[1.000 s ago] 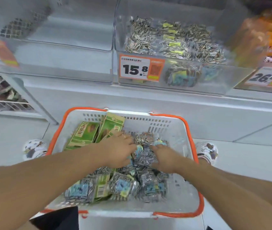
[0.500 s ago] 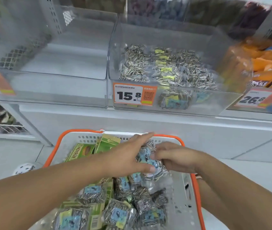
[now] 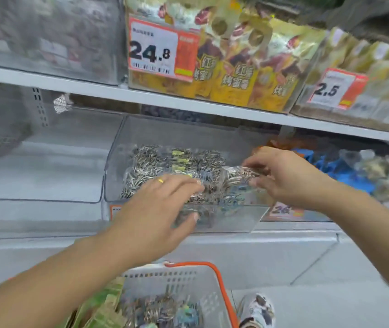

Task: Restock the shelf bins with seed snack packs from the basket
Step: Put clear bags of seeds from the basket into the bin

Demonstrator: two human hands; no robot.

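From the head view, both hands hold a seed snack pack [image 3: 233,183] over the clear shelf bin [image 3: 115,162]. The right hand [image 3: 290,176] pinches the pack's right end between thumb and fingers; the left hand [image 3: 158,214] spreads its fingers over the left end, though how firmly it grips is blurred. Beneath the fingers lie stocked packs; the basket [image 3: 222,287] sits below the wrists. The slick pack could slide over the bin's low front wall if released too near it.
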